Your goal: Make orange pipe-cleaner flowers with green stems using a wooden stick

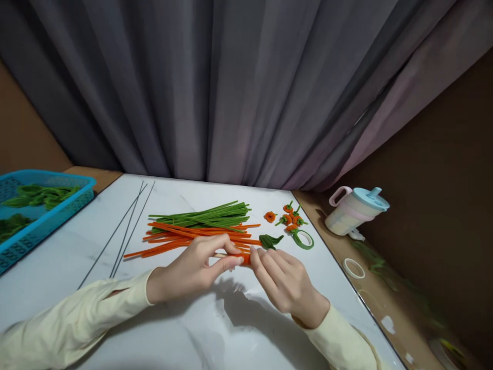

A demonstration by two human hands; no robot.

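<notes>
My left hand (196,267) and my right hand (285,282) meet over the white table (77,257), both pinching a small orange pipe-cleaner piece (245,258) between their fingertips. A thin wooden stick shows under my left fingers. Just behind the hands lies a pile of orange pipe cleaners (185,237) with green pipe cleaners (208,215) beyond it. A green pipe-cleaner leaf (269,240) lies beside my right fingertips.
Small finished orange flowers (287,216) and a green tape roll (303,239) lie at the back right. Thin metal wires (123,231) lie on the left. A blue basket (46,216) holds green pieces. A lidded cup (356,210) and white tape roll (353,268) sit on the brown surface.
</notes>
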